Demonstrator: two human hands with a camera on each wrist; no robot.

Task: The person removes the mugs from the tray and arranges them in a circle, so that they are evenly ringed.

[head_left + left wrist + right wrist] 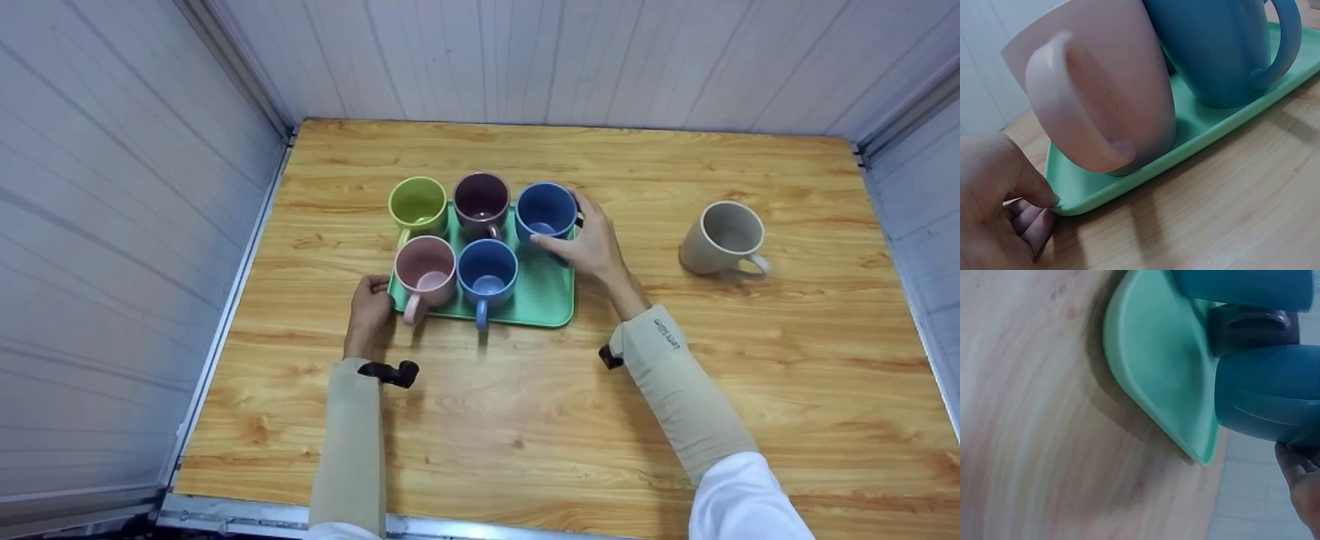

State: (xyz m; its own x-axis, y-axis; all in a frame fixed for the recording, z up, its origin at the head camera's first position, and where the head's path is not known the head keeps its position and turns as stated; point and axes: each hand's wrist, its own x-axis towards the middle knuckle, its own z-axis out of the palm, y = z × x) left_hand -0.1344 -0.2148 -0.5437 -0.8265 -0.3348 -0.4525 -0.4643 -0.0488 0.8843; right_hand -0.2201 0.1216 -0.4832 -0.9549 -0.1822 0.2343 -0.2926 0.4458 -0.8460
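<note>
On the smooth green tray [551, 296], right fingers [551, 241] grip the glossy blue mug [546, 210]; left fingers [1036, 188] pinch its rim.

A wooden tabletop [675, 420] with a warm orange-brown grain fills most of the head view, its lines running from side to side. White panelled walls close it in on three sides: a back wall [525, 60] with narrow vertical grooves, a left wall [112, 225] whose grooves slant with the perspective, and a sliver of right wall [930, 202]. Grey metal strips [240, 67] mark the two back corners (they run down to the tabletop). A metal rail [247, 517] edges the near side. The light is soft and even, leaving only faint shadows on the wood.
</note>
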